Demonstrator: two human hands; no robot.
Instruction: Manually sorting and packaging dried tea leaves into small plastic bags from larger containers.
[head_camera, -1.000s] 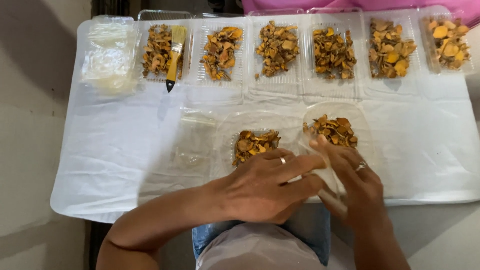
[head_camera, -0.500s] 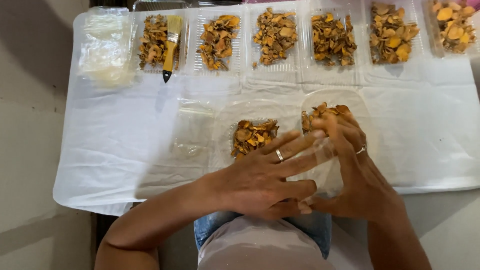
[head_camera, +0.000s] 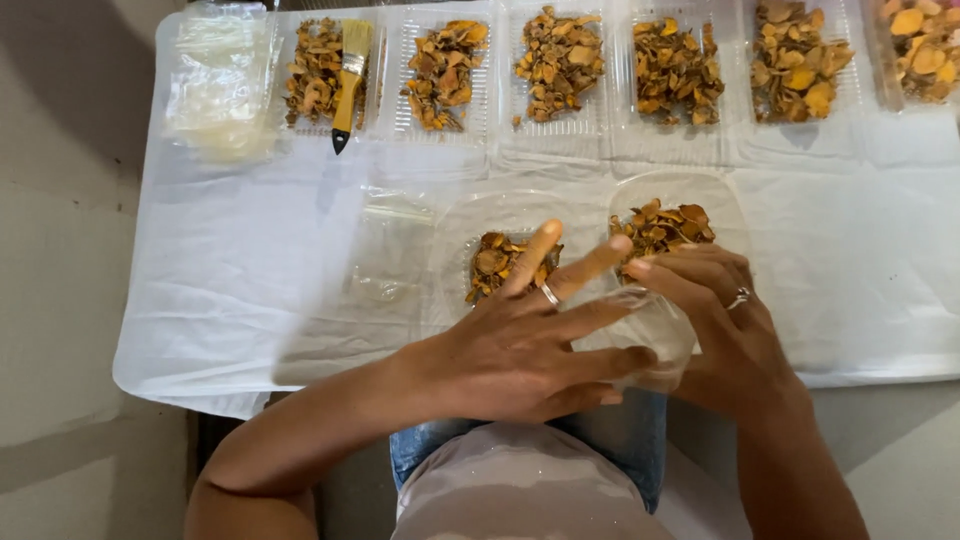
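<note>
My left hand (head_camera: 520, 345) lies across a clear plastic pack (head_camera: 655, 335) at the table's near edge. Its upper fingers are stretched out and its lower fingers press on the plastic. My right hand (head_camera: 715, 315) grips the same pack from the right side. The pack's far end holds orange-brown dried pieces (head_camera: 660, 225). Just left of it stands a second clear pack with the same dried pieces (head_camera: 495, 262), partly hidden by my left fingers. Both hands wear a ring.
A white plastic sheet (head_camera: 230, 260) covers the table. Along the far edge stands a row of several clear trays of dried pieces (head_camera: 560, 60), a yellow-handled brush (head_camera: 348, 80) resting on the leftmost. Empty clear packs are stacked at the far left (head_camera: 220, 80). Another empty pack (head_camera: 385, 260) lies centre-left.
My left hand's fingers have stretched further across the clear pack and both hands have closed in on it. The view has shifted slightly toward the table.
</note>
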